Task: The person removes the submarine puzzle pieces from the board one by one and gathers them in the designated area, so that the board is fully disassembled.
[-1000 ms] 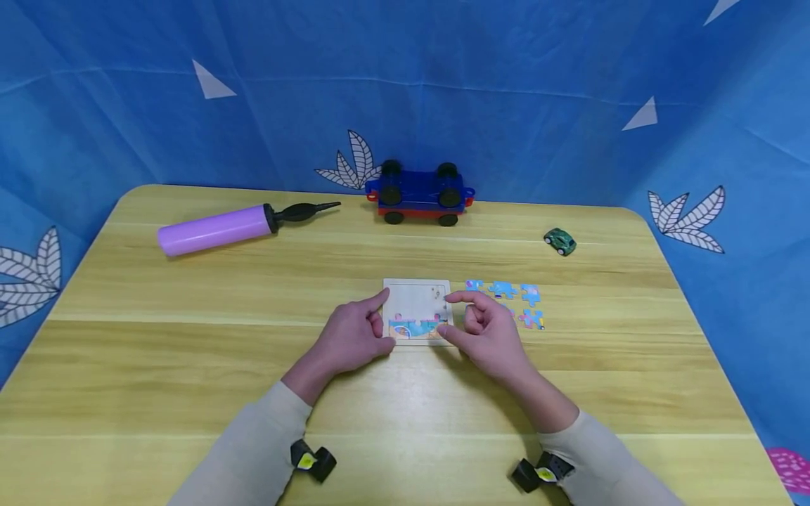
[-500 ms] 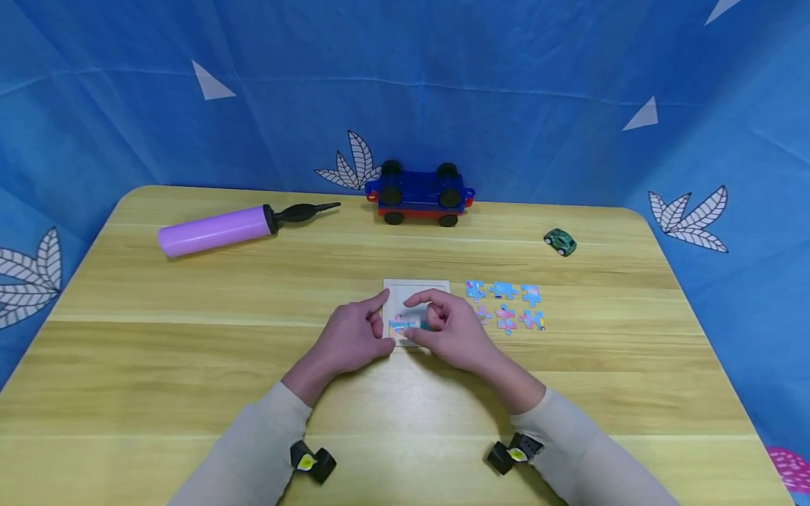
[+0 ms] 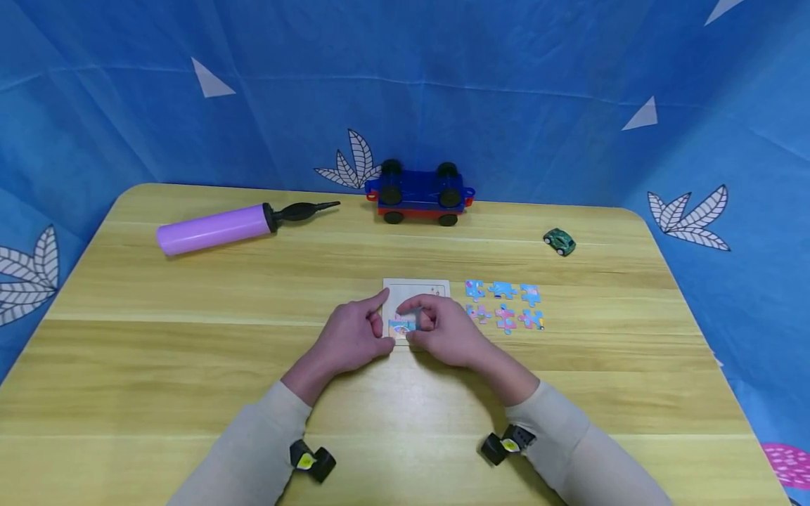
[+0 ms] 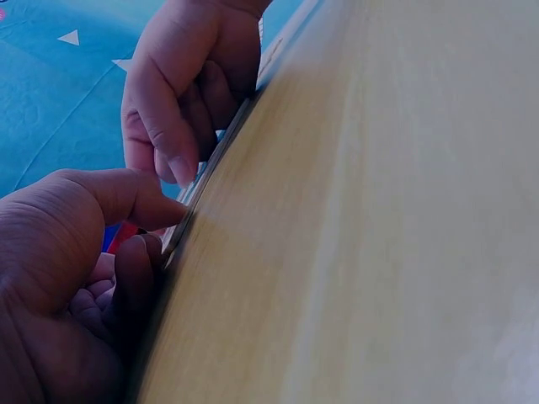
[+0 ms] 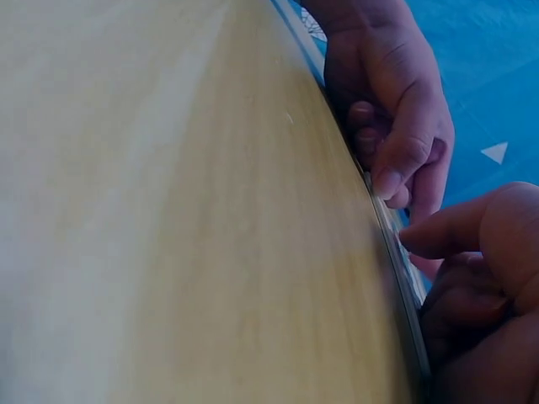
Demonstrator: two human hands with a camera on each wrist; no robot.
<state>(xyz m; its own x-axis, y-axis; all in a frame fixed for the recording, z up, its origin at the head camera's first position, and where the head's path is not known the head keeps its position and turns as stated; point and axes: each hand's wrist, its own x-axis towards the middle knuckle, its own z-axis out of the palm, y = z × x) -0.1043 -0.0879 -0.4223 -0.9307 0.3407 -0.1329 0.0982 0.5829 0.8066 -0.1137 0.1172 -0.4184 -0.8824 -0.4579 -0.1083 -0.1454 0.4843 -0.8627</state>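
Note:
A small pale puzzle board lies on the table with joined picture pieces along its near edge. My left hand holds the board's left edge, thumb at the near corner and index finger near the far corner. Over the board is my right hand, its thumb and index finger bent and apart above the joined pieces. In the right wrist view, the right thumb comes down at the board's edge; no loose piece is visible between the fingers. The right hand hides the board's near right part.
Several loose puzzle pieces lie in two rows right of the board. A purple hand pump is at the back left, and a blue and red toy wagon at the back edge. Further right sits a green toy car.
My right hand has moved left across the board, from its right edge toward the left piece, uncovering the loose pieces. The left hand stays on the board's edge.

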